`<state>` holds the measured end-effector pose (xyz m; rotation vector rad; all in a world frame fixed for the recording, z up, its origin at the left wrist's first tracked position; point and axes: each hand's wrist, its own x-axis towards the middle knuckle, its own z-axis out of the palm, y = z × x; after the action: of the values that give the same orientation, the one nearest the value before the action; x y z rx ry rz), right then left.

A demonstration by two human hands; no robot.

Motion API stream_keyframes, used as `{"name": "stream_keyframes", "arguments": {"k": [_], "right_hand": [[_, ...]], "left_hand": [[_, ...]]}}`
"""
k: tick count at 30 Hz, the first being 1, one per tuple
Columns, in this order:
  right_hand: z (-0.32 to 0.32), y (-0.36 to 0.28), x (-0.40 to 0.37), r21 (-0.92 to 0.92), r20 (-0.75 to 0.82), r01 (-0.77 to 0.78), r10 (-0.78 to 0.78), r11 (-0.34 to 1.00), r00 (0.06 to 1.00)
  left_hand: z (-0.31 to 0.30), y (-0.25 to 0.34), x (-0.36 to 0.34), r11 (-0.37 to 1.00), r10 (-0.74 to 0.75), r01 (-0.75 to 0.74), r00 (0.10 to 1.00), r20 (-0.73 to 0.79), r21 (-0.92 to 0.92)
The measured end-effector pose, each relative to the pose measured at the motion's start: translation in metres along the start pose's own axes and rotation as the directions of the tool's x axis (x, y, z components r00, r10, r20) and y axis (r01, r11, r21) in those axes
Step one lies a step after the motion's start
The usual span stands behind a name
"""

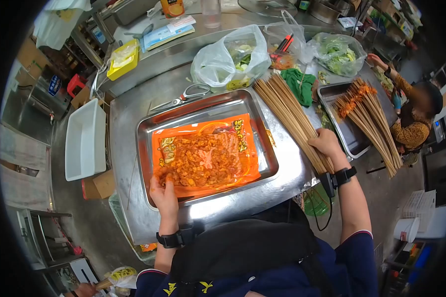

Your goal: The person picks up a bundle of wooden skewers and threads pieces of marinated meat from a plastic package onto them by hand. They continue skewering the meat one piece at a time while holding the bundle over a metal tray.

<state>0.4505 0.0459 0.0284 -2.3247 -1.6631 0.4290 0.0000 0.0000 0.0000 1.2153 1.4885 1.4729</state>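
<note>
A steel tray (pixel 271 148) lies in front of me, and in it is an orange printed plastic bag (pixel 250 171) with red, sauce-coated pieces of meat (pixel 203 156) heaped on it. My left hand (pixel 164 197) is at the tray's near left corner, its sauce-smeared fingers curled closed on some meat at the pile's edge. To the right, a thick bundle of bamboo skewers (pixel 290 119) lies slantwise on the steel table. My right hand (pixel 327 144) is closed at the near end of that bundle, fingertips on the sticks.
A second steel tray (pixel 354 146) on the right carries loaded skewers (pixel 369 116). Beyond my tray lie scissors (pixel 183 96), plastic bags of vegetables (pixel 238 57) and a green cloth (pixel 299 85). A white bin (pixel 86 141) stands left. A co-worker (pixel 414 116) sits at right.
</note>
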Motion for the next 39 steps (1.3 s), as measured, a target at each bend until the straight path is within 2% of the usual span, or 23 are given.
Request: {"name": "stream_keyframes", "arguments": {"k": [2, 3, 5, 7, 9, 11, 12, 14, 15, 17, 18, 19, 21, 22, 23, 25, 27, 29, 30, 32, 35, 37, 39], "right_hand": [[-0.009, -0.001, 0.003, -0.089, 0.152, -0.155, 0.167, 0.984, 0.974], [-0.021, 0.007, -0.005, -0.109, 0.151, -0.159, 0.174, 0.981, 0.973], [-0.036, 0.028, -0.018, -0.017, -0.002, -0.091, 0.091, 0.996, 0.996], [-0.05, 0.026, -0.043, 0.215, 0.119, -0.285, 0.265, 0.934, 0.957], [-0.049, 0.036, -0.077, 0.522, 0.199, -0.303, 0.231, 0.797, 0.952], [-0.049, 0.016, -0.111, 0.713, 0.147, -0.269, 0.236, 0.648, 0.96], [-0.047, 0.008, -0.119, 0.714, 0.142, -0.269, 0.242, 0.647, 0.96], [-0.042, -0.006, -0.132, 0.883, -0.053, -0.077, 0.262, 0.462, 0.964], [-0.045, -0.019, -0.134, 0.887, -0.054, -0.077, 0.269, 0.455, 0.962], [-0.063, -0.049, -0.124, 0.935, -0.284, 0.247, 0.118, 0.256, 0.952], [-0.069, -0.061, -0.119, 0.919, -0.373, 0.352, 0.105, 0.177, 0.922], [-0.073, -0.066, -0.114, 0.922, -0.367, 0.348, 0.097, 0.17, 0.925], [-0.072, -0.078, -0.1, 0.883, -0.466, 0.468, 0.05, -0.041, 0.883], [-0.068, -0.082, -0.091, 0.875, -0.483, 0.484, 0.08, 0.008, 0.872], [-0.065, -0.084, -0.083, 0.88, -0.475, 0.476, 0.052, -0.009, 0.879], [-0.065, -0.082, -0.068, 0.847, -0.532, 0.53, 0.133, 0.051, 0.836], [-0.066, -0.075, -0.059, 0.792, -0.603, 0.583, 0.09, 0.179, 0.792], [-0.068, -0.075, -0.058, 0.802, -0.592, 0.575, 0.089, 0.163, 0.801], [-0.072, -0.078, -0.062, 0.807, -0.586, 0.569, 0.085, 0.158, 0.806], [-0.079, -0.084, -0.072, 0.794, -0.608, 0.606, 0.067, 0.048, 0.792], [-0.073, -0.087, -0.073, 0.807, -0.589, 0.585, 0.035, 0.077, 0.807], [-0.043, -0.076, -0.058, 0.854, -0.5, 0.505, -0.072, 0.124, 0.863], [-0.04, -0.072, -0.058, 0.878, -0.466, 0.473, -0.088, 0.073, 0.88]], "left_hand": [[0.001, 0.001, 0.0, 1.0, -0.001, 0.002, 1.0, -0.028, 0.013], [0.002, 0.0, -0.006, 1.0, -0.017, 0.017, 0.999, -0.027, -0.001], [0.004, 0.001, -0.008, 1.0, -0.017, 0.016, 0.998, -0.058, -0.022], [0.001, 0.001, -0.004, 1.0, 0.008, -0.009, 0.998, -0.064, -0.015], [0.001, 0.0, -0.003, 1.0, 0.021, -0.022, 0.998, -0.054, -0.021], [0.001, 0.001, -0.001, 0.999, -0.016, 0.018, 0.999, -0.04, 0.034], [0.003, 0.003, 0.0, 0.999, 0.002, 0.0, 0.999, -0.047, 0.053], [0.004, 0.002, 0.0, 0.998, -0.004, 0.006, 1.0, -0.029, 0.064], [0.004, 0.001, 0.001, 0.997, -0.011, 0.013, 1.0, -0.02, 0.075], [0.004, -0.002, 0.002, 0.993, 0.039, -0.04, 0.999, 0.007, 0.113], [0.002, -0.003, 0.001, 0.986, 0.077, -0.08, 0.997, 0.027, 0.147], [0.001, -0.003, -0.001, 0.985, 0.077, -0.078, 0.997, 0.017, 0.154], [0.002, 0.002, -0.001, 0.839, 0.176, -0.173, 0.983, 0.043, 0.517], [0.005, 0.008, -0.002, 0.779, 0.192, -0.183, 0.98, 0.05, 0.6], [0.004, 0.009, -0.002, 0.738, 0.192, -0.197, 0.978, 0.079, 0.646], [0.003, 0.011, -0.003, 0.669, 0.291, -0.295, 0.949, 0.126, 0.682], [0.0, 0.011, -0.006, 0.649, 0.297, -0.284, 0.949, 0.108, 0.705], [-0.008, 0.01, -0.005, 0.623, 0.307, -0.28, 0.946, 0.101, 0.73], [-0.012, 0.009, -0.004, 0.636, 0.259, -0.247, 0.961, 0.098, 0.731], [-0.018, 0.006, -0.002, 0.662, 0.208, -0.212, 0.973, 0.096, 0.719], [-0.02, -0.004, 0.002, 0.662, 0.178, -0.18, 0.981, 0.08, 0.728], [-0.019, -0.009, 0.01, 0.678, 0.183, -0.19, 0.979, 0.088, 0.71], [-0.018, -0.006, 0.007, 0.692, 0.197, -0.221, 0.974, 0.115, 0.687]]}}
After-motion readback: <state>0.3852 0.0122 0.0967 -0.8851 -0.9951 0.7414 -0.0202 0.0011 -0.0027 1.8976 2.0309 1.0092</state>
